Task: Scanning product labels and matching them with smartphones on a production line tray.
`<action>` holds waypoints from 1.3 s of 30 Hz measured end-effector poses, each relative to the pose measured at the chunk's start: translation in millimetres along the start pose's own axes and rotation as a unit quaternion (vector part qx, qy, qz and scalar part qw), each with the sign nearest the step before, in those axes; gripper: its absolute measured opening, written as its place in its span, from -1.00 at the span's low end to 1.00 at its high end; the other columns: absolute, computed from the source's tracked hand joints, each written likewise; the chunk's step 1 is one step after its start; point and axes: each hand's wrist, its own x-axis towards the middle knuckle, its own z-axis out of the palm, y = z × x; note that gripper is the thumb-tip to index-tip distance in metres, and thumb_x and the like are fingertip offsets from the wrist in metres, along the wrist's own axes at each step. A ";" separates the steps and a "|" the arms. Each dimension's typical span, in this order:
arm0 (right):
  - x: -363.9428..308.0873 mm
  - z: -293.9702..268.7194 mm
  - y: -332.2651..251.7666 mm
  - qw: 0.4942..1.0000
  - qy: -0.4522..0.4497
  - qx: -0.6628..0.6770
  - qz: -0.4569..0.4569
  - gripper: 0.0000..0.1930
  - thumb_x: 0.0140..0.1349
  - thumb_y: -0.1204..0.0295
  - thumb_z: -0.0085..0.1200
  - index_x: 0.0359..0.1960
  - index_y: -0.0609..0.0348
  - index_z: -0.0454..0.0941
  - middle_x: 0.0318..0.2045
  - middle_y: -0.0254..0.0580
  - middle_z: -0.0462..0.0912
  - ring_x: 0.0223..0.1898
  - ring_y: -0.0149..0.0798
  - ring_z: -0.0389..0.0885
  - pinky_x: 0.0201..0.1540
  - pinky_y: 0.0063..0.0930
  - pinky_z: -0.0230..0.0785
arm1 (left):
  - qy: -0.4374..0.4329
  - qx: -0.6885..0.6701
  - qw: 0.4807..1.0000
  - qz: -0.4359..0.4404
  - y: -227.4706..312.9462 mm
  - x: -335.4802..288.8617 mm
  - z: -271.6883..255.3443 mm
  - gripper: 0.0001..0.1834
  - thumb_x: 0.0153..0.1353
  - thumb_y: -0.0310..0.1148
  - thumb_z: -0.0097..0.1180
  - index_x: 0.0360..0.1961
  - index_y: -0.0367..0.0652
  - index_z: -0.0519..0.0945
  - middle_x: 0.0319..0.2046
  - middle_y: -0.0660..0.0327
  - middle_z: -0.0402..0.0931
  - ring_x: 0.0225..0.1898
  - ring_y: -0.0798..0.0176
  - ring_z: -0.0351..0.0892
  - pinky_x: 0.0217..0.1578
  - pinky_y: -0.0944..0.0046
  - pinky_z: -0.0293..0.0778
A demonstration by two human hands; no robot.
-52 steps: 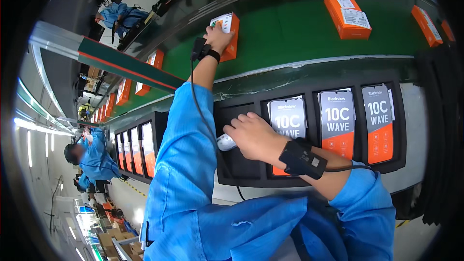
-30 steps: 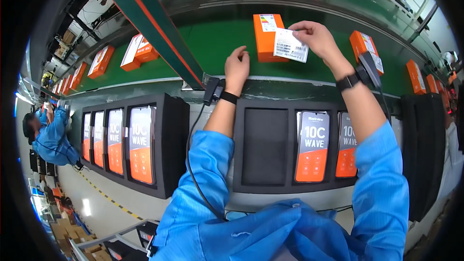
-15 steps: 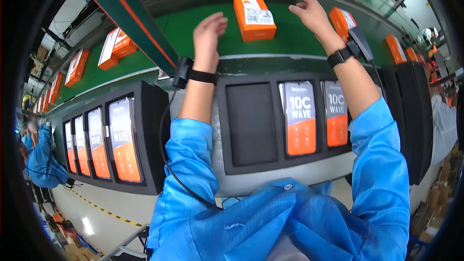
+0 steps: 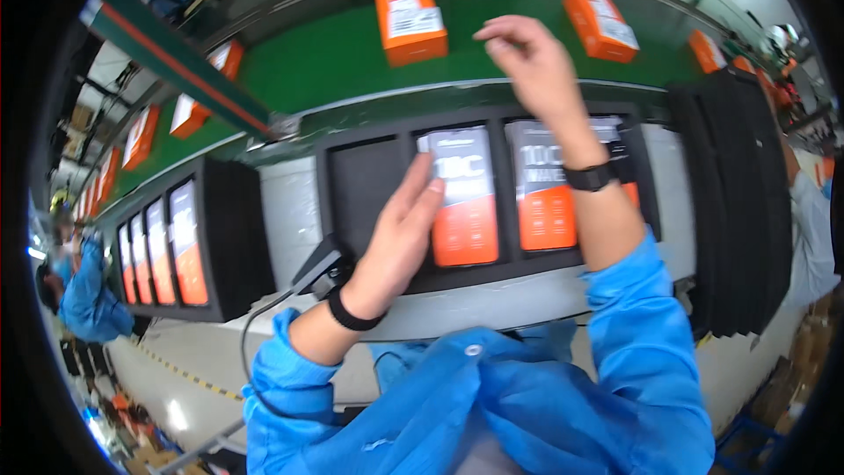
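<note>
My left hand (image 4: 403, 237) lies flat, fingers together, on the edge of an orange-and-grey phone (image 4: 464, 196) that sits in a black foam tray (image 4: 365, 185). A second phone (image 4: 543, 180) lies beside it, partly behind my right forearm. My right hand (image 4: 532, 62) hovers empty above the tray, fingers loosely spread, near the green conveyor belt (image 4: 343, 57). An orange box (image 4: 410, 23) with a white label rides on the belt just left of that hand. The tray's left slot is empty.
More orange boxes (image 4: 600, 22) sit along the belt, right and left. Another black tray (image 4: 180, 251) with several phones stands at left. A stack of black trays (image 4: 734, 202) rises at right. Another person in blue (image 4: 83, 290) works at far left.
Both hands have come back from the belt. The left hand dropped onto the phone in the tray; the right hand lifted away from the orange box, which stays on the belt.
</note>
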 end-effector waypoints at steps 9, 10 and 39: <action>-7.7 -15.2 -12.3 0.999 0.010 -0.033 0.039 -0.88 0.12 0.45 0.04 -0.34 0.13 0.61 -0.34 -0.18 0.62 -0.40 -0.18 0.54 -0.33 -0.41 0.36 | 0.085 -0.127 0.988 -0.037 11.7 3.2 26.2 -0.48 0.39 -0.23 -0.16 0.22 -0.42 0.26 0.13 0.02 0.38 0.11 0.18 0.40 0.13 0.22 0.30; -8.9 -13.5 -14.1 0.999 0.007 -0.031 0.039 -0.88 0.12 0.45 0.04 -0.34 0.13 0.61 -0.34 -0.18 0.62 -0.40 -0.18 0.54 -0.33 -0.41 0.36 | 0.053 -0.107 0.989 -0.085 8.0 1.6 25.0 -0.53 0.40 -0.25 -0.18 0.16 -0.42 0.31 0.06 0.06 0.44 0.01 0.27 0.46 0.05 0.29 0.36; -58.8 17.4 -55.4 0.838 -0.421 -0.346 -0.006 -0.54 -0.16 0.38 0.35 -0.22 0.27 0.42 -0.27 -0.05 0.53 -0.11 -0.05 0.49 -0.02 -0.28 0.28 | 0.161 -0.281 0.946 0.018 -1.2 -4.2 -90.4 -0.60 0.44 -0.26 -0.34 0.12 -0.31 0.31 0.06 0.02 0.45 0.09 0.15 0.47 0.13 0.14 0.40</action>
